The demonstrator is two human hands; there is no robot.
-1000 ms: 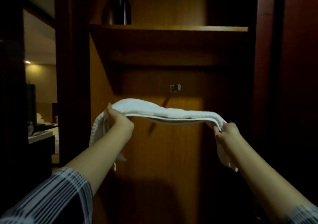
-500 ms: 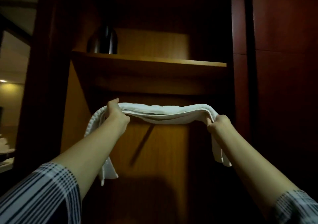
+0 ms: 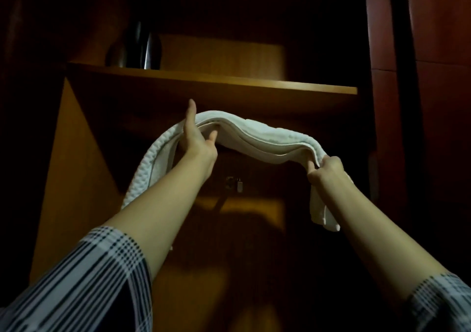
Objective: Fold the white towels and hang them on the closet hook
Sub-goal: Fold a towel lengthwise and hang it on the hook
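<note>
wooden shelf (image 3: 229, 83) carries a dark kettle (image 3: 142, 48).

left sleeve (image 3: 84, 283): black-and-white plaid, wide loose cuff, ends below elbow | right sleeve (image 3: 441, 306): same plaid, paler, cuff only in view | forearms, hands bare

There is one view only, from a camera on the person's head, close in front of the open closet (image 3: 76, 168) and tilted upward, so the underside of the shelf (image 3: 211, 86) shows. Both forearms run up from the bottom corners into mid-frame, near the lens. The wide lens bows the closet's edges outward.
</note>
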